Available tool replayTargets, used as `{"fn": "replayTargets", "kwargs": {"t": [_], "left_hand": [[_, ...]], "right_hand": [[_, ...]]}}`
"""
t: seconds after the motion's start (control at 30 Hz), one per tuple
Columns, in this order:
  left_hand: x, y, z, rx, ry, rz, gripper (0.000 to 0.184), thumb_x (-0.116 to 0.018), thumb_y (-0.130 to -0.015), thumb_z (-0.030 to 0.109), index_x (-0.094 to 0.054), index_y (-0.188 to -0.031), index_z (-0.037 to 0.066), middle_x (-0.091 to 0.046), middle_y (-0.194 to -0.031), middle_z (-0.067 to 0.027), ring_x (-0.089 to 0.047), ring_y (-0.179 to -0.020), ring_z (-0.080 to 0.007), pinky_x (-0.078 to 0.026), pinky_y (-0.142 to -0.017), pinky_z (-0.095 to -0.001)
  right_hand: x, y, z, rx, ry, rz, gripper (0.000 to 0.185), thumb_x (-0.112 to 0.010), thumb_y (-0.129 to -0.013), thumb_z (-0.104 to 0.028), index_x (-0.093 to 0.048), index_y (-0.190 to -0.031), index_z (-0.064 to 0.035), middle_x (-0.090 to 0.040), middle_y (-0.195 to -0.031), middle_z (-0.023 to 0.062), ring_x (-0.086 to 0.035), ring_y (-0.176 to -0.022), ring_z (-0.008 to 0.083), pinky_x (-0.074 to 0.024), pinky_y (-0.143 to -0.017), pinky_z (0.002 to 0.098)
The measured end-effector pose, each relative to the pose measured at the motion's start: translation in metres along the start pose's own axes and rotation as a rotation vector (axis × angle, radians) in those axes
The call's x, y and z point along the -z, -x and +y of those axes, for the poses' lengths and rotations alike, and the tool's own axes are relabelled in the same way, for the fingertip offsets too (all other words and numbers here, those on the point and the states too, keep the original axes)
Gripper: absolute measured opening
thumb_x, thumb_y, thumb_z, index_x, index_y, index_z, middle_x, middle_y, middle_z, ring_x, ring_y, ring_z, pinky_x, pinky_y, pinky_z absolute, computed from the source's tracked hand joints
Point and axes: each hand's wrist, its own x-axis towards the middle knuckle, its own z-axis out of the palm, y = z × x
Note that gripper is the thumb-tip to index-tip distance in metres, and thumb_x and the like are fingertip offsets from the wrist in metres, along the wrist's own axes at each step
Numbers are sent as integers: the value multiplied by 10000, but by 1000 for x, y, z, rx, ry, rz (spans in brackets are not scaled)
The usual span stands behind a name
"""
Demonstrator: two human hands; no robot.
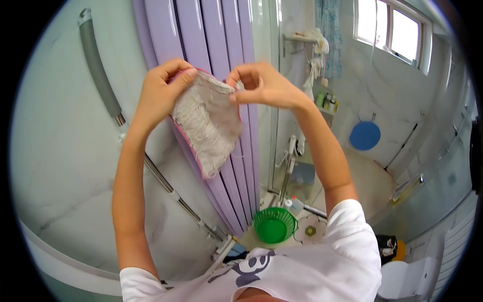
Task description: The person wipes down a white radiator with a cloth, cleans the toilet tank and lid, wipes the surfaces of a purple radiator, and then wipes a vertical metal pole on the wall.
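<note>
The left hand (162, 93) pinches the upper left corner of a pale cloth (204, 128) with pink edging; the right hand (269, 85) pinches its upper right. The cloth hangs between and below them, long axis roughly up and down the view, narrower end pointing downward. Behind stands a purple radiator (162, 30); farther off, a green basket (274, 229).
</note>
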Motion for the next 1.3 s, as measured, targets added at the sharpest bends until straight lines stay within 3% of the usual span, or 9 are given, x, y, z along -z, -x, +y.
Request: {"fn": "replayTargets", "kwargs": {"t": [0.1,0.23,0.43,0.63,0.73,0.83,1.03,1.13,1.3], "left_hand": [[-13,-21,6,-228,-268,92,174,-712,-943,168,-687,-971,-2,-649,-800,-8,-573,-743,-80,-470,-693,-247],[-16,-35,18,-360,-412,197,143,-692,-920,135,-713,-999,18,-662,-897,-83,-619,-750,-176,-490,-662,-296],[7,-9,-25,-486,-371,742,110,-596,-952,50,-693,-980,7,-652,-956,-80,-621,-851,-187,-501,-723,-299],[16,29,-45,-269,-265,678,157,-561,-956,59,-659,-1066,6,-634,-1035,-82,-614,-938,-178,-508,-764,-303],[18,30,-43,-240,-146,679,186,-566,-981,80,-647,-1139,22,-616,-1089,-54,-600,-997,-144,-500,-806,-277],[18,23,-33,-270,-55,654,208,-570,-974,73,-631,-1167,23,-615,-1109,-60,-598,-1025,-149,-504,-843,-289],[41,-12,9,-509,-278,798,284,-620,-968,110,-612,-1232,3,-592,-1192,-88,-584,-1119,-191,-494,-946,-319],[47,-53,32,-595,-569,977,376,-703,-949,199,-618,-1255,-4,-616,-1171,-78,-601,-1051,-169,-497,-859,-286],[60,-77,27,-167,-466,446,233,-698,-964,217,-665,-1052,3,-654,-885,-22,-578,-785,-98,-472,-698,-263]], "right_hand": [[4,-2,4,-10,-660,-4,299,-698,-878,-157,-663,-1115,23,-689,-859,21,-626,-727,81,-527,-695,275],[-1,-16,-11,281,-1120,75,544,-651,-908,-76,-490,-1407,69,-658,-1199,150,-659,-1101,205,-559,-944,352],[-72,-74,22,676,38,522,734,-620,-867,2,-351,-1550,-16,-431,-1520,181,-420,-1392,345,-306,-1182,450],[-74,-155,11,717,484,456,672,-505,-916,-155,-360,-1554,2,-391,-1557,251,-322,-1471,406,-211,-1228,495],[-1,-259,-36,927,374,717,718,-535,-925,-220,-310,-1562,23,-429,-1529,264,-366,-1442,401,-229,-1218,457],[93,-334,-99,796,481,802,798,-613,-928,-374,-275,-1580,-59,-537,-1400,312,-501,-1291,468,-308,-1152,543],[30,-298,-80,805,333,978,716,-553,-954,-363,-354,-1523,23,-456,-1489,281,-426,-1372,449,-277,-1165,527],[4,-252,-46,872,356,698,751,-589,-916,-257,-302,-1564,-9,-541,-1328,295,-506,-1236,449,-363,-1080,491],[3,-178,-9,718,271,303,888,-762,-836,-275,-308,-1587,-136,-534,-1423,212,-481,-1360,375,-368,-1155,439]]}}
